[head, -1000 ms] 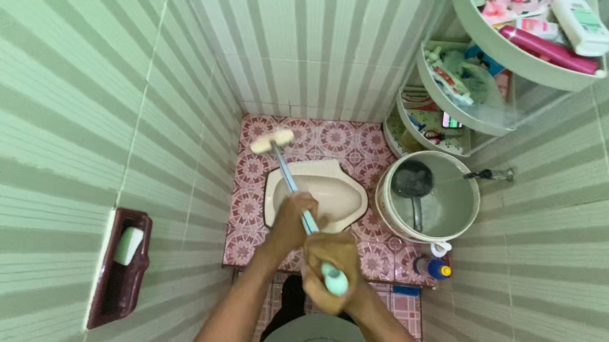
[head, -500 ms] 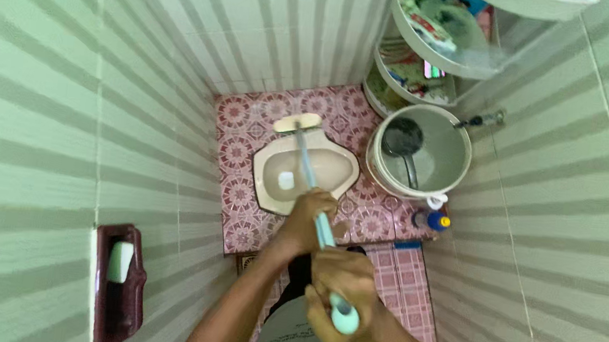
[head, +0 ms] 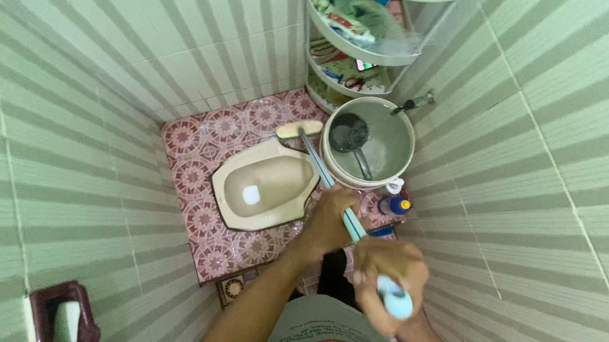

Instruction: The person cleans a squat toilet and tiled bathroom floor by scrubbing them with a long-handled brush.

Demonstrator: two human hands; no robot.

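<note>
Head view, looking straight down. Left hand wrapped around the middle of a long pale-blue plastic brush handle; right hand clenched over its rounded top end. Cream bristle head resting on the pink patterned floor tiles, touching the far rim of the beige ceramic squat toilet. Just beside, a grey-green plastic water bucket with a dark scoop inside. Corner shelves above, cluttered. Dark-red wall soap holder at lower left.
</note>
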